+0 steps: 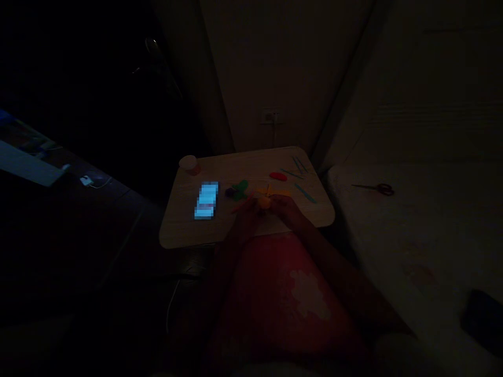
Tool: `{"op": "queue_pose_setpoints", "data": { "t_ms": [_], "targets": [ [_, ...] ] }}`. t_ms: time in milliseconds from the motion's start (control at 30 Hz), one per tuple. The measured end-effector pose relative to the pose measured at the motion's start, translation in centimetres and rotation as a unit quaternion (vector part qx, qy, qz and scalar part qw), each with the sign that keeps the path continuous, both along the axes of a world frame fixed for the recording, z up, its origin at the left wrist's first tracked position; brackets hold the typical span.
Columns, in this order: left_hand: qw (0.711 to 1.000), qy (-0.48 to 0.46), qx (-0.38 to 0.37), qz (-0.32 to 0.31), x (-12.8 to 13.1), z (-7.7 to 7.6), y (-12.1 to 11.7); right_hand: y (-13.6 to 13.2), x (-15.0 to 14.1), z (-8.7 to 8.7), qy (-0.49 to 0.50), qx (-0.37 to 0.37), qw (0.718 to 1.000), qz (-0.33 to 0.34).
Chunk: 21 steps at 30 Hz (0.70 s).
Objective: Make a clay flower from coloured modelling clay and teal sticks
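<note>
In dim light, both my hands meet over the near part of a small light table (176, 225). My left hand (252, 208) and my right hand (286, 207) have their fingers closed around a rounded orange lump (264, 202) that looks like modelling clay. Flat yellow-orange pieces (282, 192) lie just behind it. Left of these are a green lobed piece (241, 186) and a dark purple lump (229, 192). A red oblong piece (278, 177) rests farther back. Most fingertips are lost in the dark.
A glowing phone (206, 200) lies on the table's left, with a white cup (189, 164) behind it. Thin blue-green tools (305, 193) lie at the right. Scissors (379, 189) rest on a pale surface beyond. A cable hangs from a wall socket (271, 115).
</note>
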<state>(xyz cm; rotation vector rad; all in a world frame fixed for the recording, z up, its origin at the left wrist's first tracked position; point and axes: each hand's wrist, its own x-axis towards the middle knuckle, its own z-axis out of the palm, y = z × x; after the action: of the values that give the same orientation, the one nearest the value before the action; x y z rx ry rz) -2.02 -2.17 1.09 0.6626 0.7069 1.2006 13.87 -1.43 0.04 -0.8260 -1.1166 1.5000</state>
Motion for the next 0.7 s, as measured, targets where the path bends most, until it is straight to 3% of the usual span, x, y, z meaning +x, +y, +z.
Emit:
{"op": "queue_pose_setpoints", "data": {
  "t_ms": [233,467,700],
  "targets": [
    [0.999,0.022,0.02,-0.024,-0.07,0.05,-0.12,-0.32,0.28,0.23,-0.022,-0.009,1.0,0.015],
    [1.0,0.01,0.018,0.002,-0.04,-0.64,0.1,0.0,0.03,0.49,0.052,-0.047,0.997,0.011],
    [0.994,0.075,0.067,-0.046,-0.03,-0.14,0.1,0.2,0.2,-0.22,0.019,-0.026,0.999,0.019]
  ]
}}
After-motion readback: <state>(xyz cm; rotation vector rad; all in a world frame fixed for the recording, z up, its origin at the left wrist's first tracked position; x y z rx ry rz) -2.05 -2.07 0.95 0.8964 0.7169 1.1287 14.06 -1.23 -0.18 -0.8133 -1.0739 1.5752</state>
